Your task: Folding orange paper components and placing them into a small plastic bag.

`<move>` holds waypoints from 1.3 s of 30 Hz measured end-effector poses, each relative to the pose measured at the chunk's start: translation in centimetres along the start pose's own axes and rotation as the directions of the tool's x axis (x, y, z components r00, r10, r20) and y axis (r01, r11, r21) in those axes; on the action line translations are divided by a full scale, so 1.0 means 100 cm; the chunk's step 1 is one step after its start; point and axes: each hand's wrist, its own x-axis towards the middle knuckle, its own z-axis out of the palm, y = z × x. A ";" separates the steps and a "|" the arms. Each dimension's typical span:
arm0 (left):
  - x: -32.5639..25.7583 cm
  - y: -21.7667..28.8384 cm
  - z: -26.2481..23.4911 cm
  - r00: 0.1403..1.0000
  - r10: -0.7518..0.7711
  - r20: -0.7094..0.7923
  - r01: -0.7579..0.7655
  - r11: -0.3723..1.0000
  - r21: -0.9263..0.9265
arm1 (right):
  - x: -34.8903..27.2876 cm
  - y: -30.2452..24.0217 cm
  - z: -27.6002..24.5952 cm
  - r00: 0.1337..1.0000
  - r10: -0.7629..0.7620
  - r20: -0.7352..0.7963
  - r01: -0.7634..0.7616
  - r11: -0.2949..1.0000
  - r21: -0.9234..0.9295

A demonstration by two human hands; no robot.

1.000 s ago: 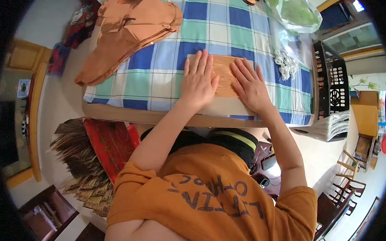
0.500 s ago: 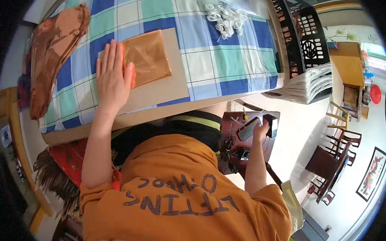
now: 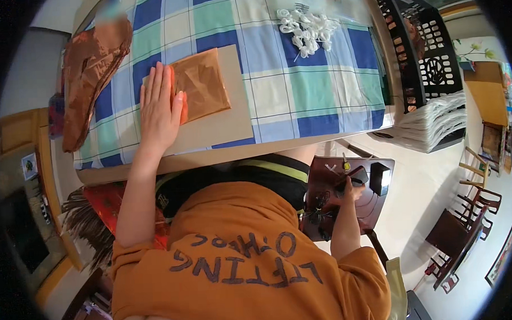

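Note:
My left hand point(image 3: 159, 110) lies flat, fingers stretched and close together, on the left part of a folded copper-brown film sheet point(image 3: 202, 85). Bright orange shows along the edge of its fingers. Beneath the film is a beige board point(image 3: 238, 98) on the plaid cloth. To the right and lower down, my right hand point(image 3: 354, 191) is closed on a dark phone point(image 3: 356, 176), tilted above a dark wooden stool point(image 3: 373, 209). Part of the phone is hidden by the fingers.
A stack of copper-brown film point(image 3: 92, 81) lies at the table's left end. White ties point(image 3: 307, 31) are heaped at the back. A black basket point(image 3: 427, 58) and a white bundle point(image 3: 429, 123) flank the right edge. Dark cables point(image 3: 321, 203) and a dark flat box point(image 3: 379, 178) sit on the stool.
The phone has tilted in my right hand and shifted toward the stool's middle. My left hand stays flat on the film. The whole view has shifted slightly.

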 end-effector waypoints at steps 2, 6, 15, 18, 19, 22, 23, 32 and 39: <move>-0.001 -0.001 0.001 1.000 -0.010 -0.001 0.010 1.000 0.019 | -0.005 -0.008 -0.002 0.999 -0.010 0.031 0.010 1.000 0.013; -0.003 0.000 -0.001 1.000 -0.012 -0.009 0.012 1.000 -0.005 | -0.003 -0.011 -0.004 0.994 0.026 0.103 -0.022 0.999 -0.039; -0.002 -0.001 0.012 0.995 0.016 -0.100 -0.016 1.000 -0.002 | -0.050 -0.121 -0.108 -0.239 -0.269 0.933 0.717 0.599 0.356; -0.003 -0.005 0.010 0.993 -0.002 -0.116 0.001 1.000 -0.008 | -0.190 -0.275 -0.255 -0.238 -0.403 0.884 0.729 0.527 0.436; -0.002 -0.004 0.009 0.992 0.001 -0.128 -0.004 1.000 -0.022 | -0.206 -0.301 -0.275 -0.267 -0.586 0.765 0.749 0.374 0.548; 0.001 -0.003 0.013 0.990 0.026 -0.141 -0.032 0.999 -0.037 | -0.251 -0.383 -0.290 -0.323 -0.813 0.485 0.908 -0.120 0.402; 0.002 -0.002 0.013 0.989 0.036 -0.145 -0.043 0.998 -0.046 | -0.262 -0.401 -0.266 -0.430 -0.880 0.200 0.876 -0.353 0.328; -0.003 -0.002 0.014 0.991 0.001 -0.135 -0.005 0.999 -0.033 | -0.329 -0.464 -0.175 -0.437 -0.900 0.017 0.891 -0.429 0.150; 0.000 -0.008 0.009 0.984 0.000 -0.179 -0.014 0.997 -0.073 | -0.331 -0.488 -0.171 -0.308 -0.923 0.229 0.929 -0.240 0.281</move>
